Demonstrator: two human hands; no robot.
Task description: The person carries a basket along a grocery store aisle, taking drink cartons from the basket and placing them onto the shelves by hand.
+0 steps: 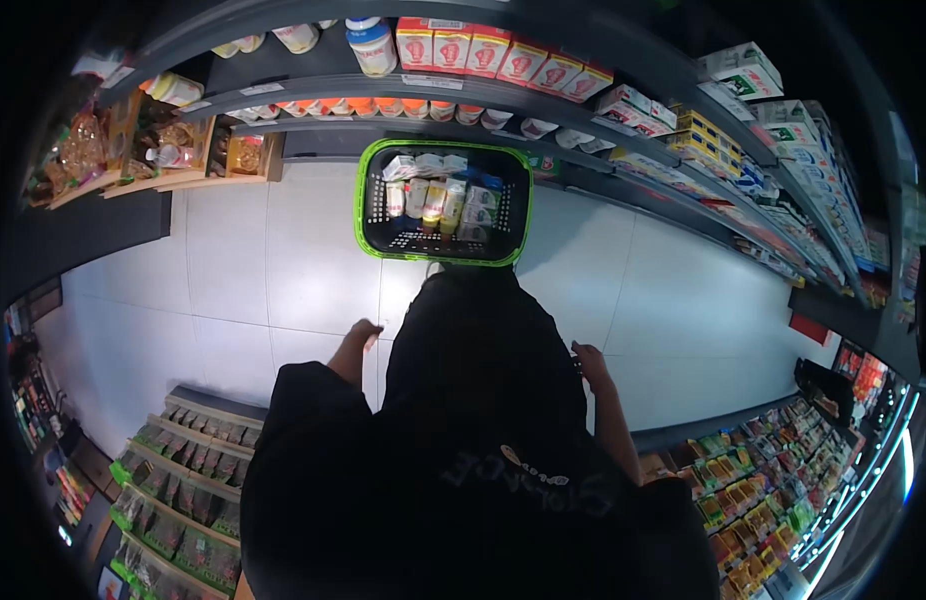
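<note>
- Shirt (463, 420): black, loose in cut, plain apart from the chest print.
- Print (581, 500): dim grey capitals, curved, upside down in this view; wording not fully legible.
- Emblem (511, 454): small, orange and whitish, set amid the capitals; detail too small to read.
- Sleeves (308, 420): black, wide, ending near the elbows; forearms (611, 420) bare below.
- Lower clothing: dark; its boundary with the shirt cannot be determined.

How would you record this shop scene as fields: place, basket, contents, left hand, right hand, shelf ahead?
place: shop aisle, pale tiled floor
basket: black with a green rim, ahead of the person
contents: several packages
left hand: beside the body, apart from the basket
right hand: beside the body, apart from the basket; grip unclear
shelf ahead: red-and-white boxes beside a blue-capped jar
</note>
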